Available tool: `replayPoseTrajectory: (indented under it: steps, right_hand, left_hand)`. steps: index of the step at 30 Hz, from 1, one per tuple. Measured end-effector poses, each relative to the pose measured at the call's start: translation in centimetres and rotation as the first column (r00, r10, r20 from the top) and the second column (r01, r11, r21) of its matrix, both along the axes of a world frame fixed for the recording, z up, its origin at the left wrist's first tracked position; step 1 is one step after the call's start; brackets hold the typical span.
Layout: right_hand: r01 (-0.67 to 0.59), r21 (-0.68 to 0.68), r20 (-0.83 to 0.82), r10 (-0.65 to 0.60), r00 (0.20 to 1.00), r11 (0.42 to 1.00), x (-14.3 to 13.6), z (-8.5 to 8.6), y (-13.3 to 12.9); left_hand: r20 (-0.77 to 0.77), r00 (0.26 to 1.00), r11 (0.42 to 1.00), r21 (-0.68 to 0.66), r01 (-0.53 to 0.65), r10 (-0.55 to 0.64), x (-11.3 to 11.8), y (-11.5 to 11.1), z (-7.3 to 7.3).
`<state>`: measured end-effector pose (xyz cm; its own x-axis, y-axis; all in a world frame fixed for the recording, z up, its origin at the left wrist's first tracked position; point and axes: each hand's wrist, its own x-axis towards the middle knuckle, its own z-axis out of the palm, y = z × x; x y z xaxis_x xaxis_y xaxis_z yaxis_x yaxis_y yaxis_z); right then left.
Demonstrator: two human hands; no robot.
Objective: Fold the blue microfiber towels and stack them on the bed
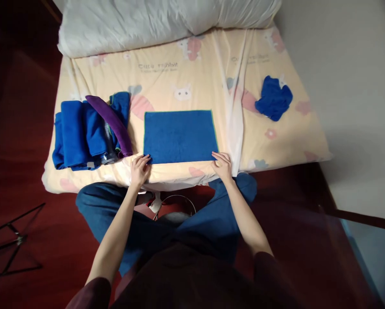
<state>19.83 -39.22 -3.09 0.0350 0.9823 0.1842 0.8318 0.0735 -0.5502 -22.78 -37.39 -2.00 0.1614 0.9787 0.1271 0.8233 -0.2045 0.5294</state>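
A green-edged, rectangular blue cloth (179, 136) lies flat on cream printed bedding (160, 88). Left hand (139, 169) and right hand (223, 166) touch its near corners, fingers half-bent; whether pinching, I cannot tell.

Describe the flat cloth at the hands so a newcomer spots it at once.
Find the rabbit-print sheet. Along its near edge, the left hand and right hand touch two corners of a blue cloth. Unlike the folded blue pile on its left and the crumpled blue bundle on its right, it lies spread flat.
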Motion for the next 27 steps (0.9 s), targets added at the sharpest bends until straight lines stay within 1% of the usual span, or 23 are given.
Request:
replayPoseTrajectory:
  steps: [5, 9, 12, 16, 21, 27]
  right_hand:
    - [0.067, 0.011, -0.001, -0.067, 0.998, 0.998, 0.2, -0.2, 0.3]
    - [0.088, 0.094, -0.114, -0.077, 0.991, 0.992, 0.6, -0.8, 0.9]
    - [0.095, 0.138, -0.225, -0.062, 0.972, 0.986, 1.0, -1.4, 1.5]
    - [0.108, 0.156, -0.35, -0.047, 0.936, 0.982, 1.2, -1.8, 1.7]
    - [0.199, 0.135, -0.432, -0.123, 0.893, 0.971, 1.3, -2.0, 1.4]
    - [0.225, 0.085, -0.425, -0.169, 0.889, 0.971, 1.5, -2.2, 1.4]
  left_hand:
    - [0.017, 0.991, 0.991, 0.012, -0.132, 0.131, 0.7, 0.6, -0.2]
    - [0.091, 0.974, 0.977, 0.035, -0.21, 0.206, 0.3, 0.8, -0.9]
    - [0.189, 0.956, 0.968, 0.063, -0.242, 0.226, 0.0, 1.0, -1.6]
    - [0.325, 0.919, 0.956, 0.113, -0.271, 0.222, -0.3, 1.2, -2.4]
    - [0.342, 0.899, 0.936, 0.12, -0.33, 0.273, -0.5, 0.7, -3.0]
    - [0.356, 0.895, 0.931, 0.143, -0.337, 0.269, -0.6, 0.6, -3.6]
